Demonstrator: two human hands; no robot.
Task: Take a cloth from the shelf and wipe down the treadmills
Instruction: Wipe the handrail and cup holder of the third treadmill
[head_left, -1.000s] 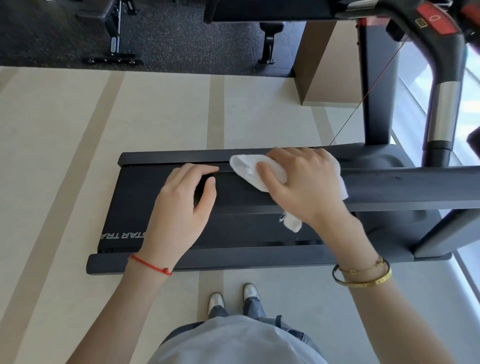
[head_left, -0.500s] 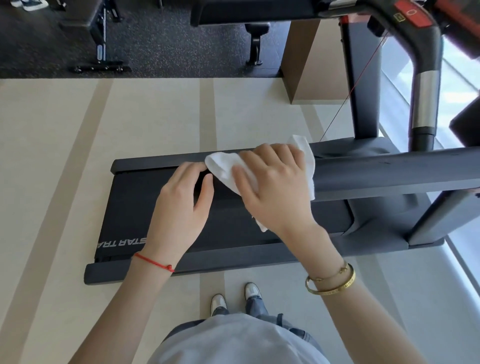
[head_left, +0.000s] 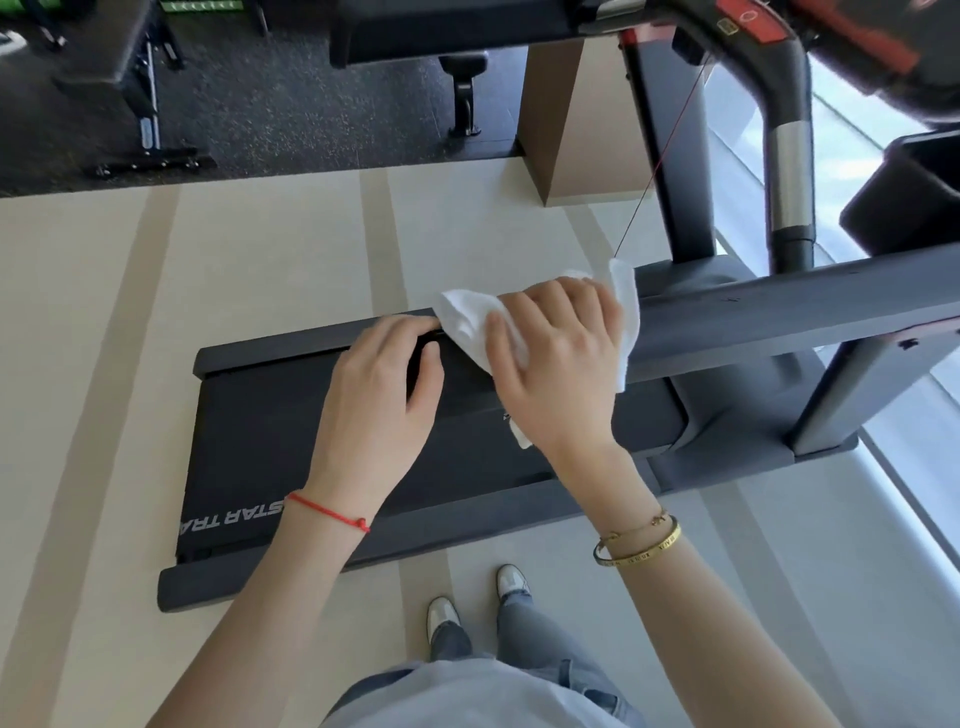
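Note:
A dark grey treadmill lies across the floor below me, its black belt (head_left: 260, 441) to the left. Its grey side handrail (head_left: 779, 312) runs level in front of me. My right hand (head_left: 556, 353) grips a white cloth (head_left: 462, 317) wrapped over the rail, with cloth corners sticking out to the left and right of the fingers. My left hand (head_left: 379, 395) holds the rail's free end right beside the cloth, fingers curled over the top and thumb underneath.
The treadmill's upright and console arm (head_left: 789, 156) with a red panel rise at the upper right, and a thin red cord (head_left: 660, 156) hangs from it. A tan pillar (head_left: 561, 124) stands behind. Weight benches (head_left: 150, 119) stand on dark flooring at the back. My shoes (head_left: 478, 603) are on the beige floor.
My right hand slid the cloth left along the handrail until it reached my left hand. The left hand kept its hold on the rail end.

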